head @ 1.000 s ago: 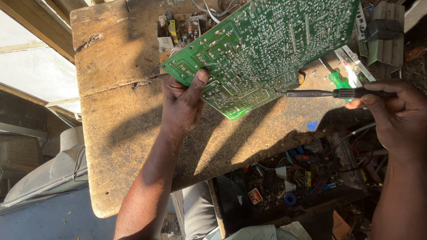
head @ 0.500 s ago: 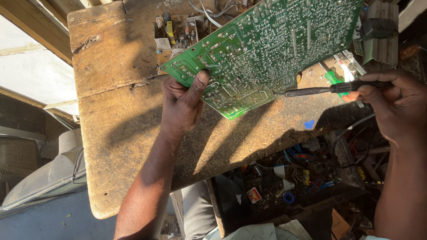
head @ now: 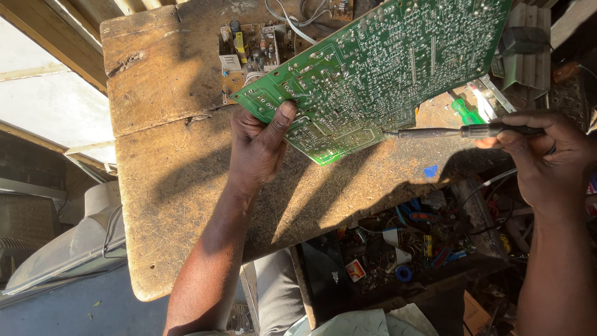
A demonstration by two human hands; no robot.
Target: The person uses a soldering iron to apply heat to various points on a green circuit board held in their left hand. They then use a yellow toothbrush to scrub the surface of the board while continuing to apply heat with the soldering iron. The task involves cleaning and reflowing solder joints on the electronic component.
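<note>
The board (head: 379,68) runs off the top edge of the view, so its far end is cut off; its solder side faces up and its component side is hidden. It tilts above the far right part of the worktop (head: 168,186). The left hand (head: 258,146) grips its near left edge, thumb pressed on top, fingers hidden beneath. The right hand (head: 544,155) is closed around the iron (head: 460,132), whose tip touches the board's near edge, over the worktop's right edge.

A small red-and-white packet (head: 355,270) lies among clutter below the bench (head: 186,186); no screens visible.
</note>
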